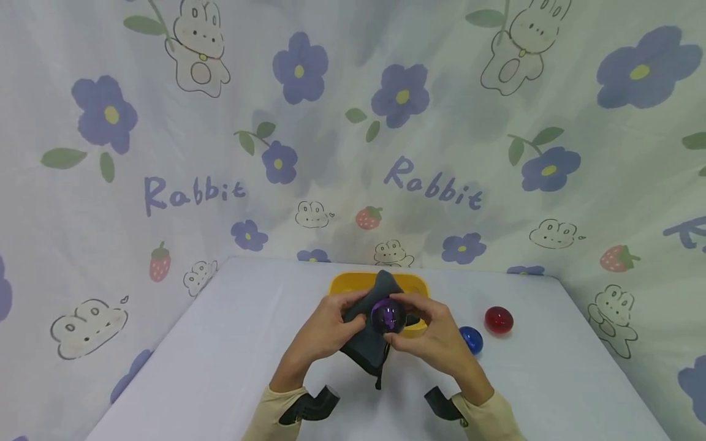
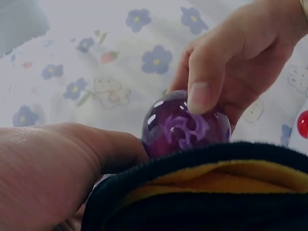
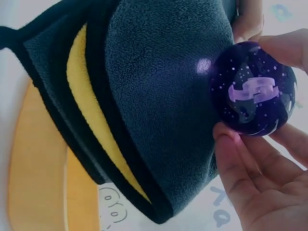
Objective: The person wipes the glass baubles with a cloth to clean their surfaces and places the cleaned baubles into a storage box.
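A clear purple ball (image 1: 388, 316) with a swirl shape inside is pinched between the thumb and fingers of my right hand (image 1: 432, 327). My left hand (image 1: 326, 324) grips a dark grey cloth (image 1: 368, 343), folded so that its yellow inner side (image 2: 231, 180) shows in the left wrist view. The cloth lies against the ball (image 3: 253, 89) on the left hand's side. Left thumb and ball meet or nearly meet in the left wrist view. Most of the left fingers are hidden by the cloth.
Behind the hands stands a yellow bin (image 1: 344, 282), partly covered by them. A blue ball (image 1: 471, 340) and a red ball (image 1: 499, 320) lie on the white table (image 1: 220, 367) to the right. A printed curtain (image 1: 342, 135) hangs around the table.
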### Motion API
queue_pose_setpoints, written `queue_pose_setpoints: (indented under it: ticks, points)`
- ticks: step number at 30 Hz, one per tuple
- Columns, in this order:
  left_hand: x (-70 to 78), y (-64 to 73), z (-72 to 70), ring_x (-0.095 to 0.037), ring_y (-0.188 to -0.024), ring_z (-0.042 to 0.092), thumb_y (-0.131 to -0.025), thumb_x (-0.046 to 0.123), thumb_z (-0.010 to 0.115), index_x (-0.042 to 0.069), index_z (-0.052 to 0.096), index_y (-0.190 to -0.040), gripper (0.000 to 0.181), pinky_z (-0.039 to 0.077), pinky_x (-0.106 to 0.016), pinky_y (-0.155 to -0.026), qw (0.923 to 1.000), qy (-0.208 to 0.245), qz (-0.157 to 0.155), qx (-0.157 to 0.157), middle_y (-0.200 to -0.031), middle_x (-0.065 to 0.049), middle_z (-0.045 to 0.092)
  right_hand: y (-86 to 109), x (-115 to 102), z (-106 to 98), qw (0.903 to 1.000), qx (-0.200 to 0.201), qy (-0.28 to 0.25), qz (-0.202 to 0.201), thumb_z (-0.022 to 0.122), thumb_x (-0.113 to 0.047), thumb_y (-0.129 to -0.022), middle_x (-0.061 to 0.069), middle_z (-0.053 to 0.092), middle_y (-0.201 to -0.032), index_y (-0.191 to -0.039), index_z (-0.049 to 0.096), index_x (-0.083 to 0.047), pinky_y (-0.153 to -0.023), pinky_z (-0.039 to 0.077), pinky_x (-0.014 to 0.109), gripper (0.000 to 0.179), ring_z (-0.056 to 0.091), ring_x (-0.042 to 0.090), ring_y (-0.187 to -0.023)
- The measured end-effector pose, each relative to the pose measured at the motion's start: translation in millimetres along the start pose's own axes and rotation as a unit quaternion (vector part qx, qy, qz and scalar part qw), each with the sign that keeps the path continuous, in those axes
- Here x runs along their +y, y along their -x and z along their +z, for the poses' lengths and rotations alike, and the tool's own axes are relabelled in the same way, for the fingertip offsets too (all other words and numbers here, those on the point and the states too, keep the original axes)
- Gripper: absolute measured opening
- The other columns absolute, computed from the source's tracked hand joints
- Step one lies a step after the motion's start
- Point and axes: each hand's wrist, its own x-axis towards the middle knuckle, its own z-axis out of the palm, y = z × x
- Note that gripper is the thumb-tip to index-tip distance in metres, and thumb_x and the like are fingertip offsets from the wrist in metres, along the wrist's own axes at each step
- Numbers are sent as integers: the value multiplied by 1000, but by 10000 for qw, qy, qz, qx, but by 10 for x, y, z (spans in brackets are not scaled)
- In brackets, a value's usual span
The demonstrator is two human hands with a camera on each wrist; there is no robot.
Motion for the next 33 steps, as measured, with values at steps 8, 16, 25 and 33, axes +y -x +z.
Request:
queue_pose_setpoints:
  ticks: [8,16,25,33]
  points:
    - [-3,2,-22,-16,-87,75,-96,5,58,-1,53,-148,53,63,-28,-77,9999,9,-117,-116,-129,-24,69,1,-19,22,9997,158,-179,-45,88,-13,-78,7,73,-123,-132,68,-13,-97,57,29,57,69,11,-101]
    - [9,-7,-6,-23,-93,78,-95,7,59,-3,48,-151,57,63,-28,-78,9993,110,-283,-200,-125,-25,72,-24,5,42,9977,550,-402,14,86,-8,-80,11,72,-125,-133,67,-9,-97,56,23,57,70,13,-104]
    - [58,3,-2,-26,-94,79,-96,8,58,-6,46,-151,58,63,-29,-78,9989,101,-450,-118,-128,-27,70,-56,22,5,9966,672,-410,248,86,-9,-80,11,70,-127,-135,64,-5,-102,56,31,60,69,22,-111]
    - [82,31,-3,-27,-93,79,-97,8,58,-5,48,-151,56,63,-30,-78,9986,230,-470,-85,-130,-28,69,-43,68,-41,9970,554,-333,417,86,-12,-81,13,66,-133,-136,63,-9,-101,57,44,59,70,31,-115]
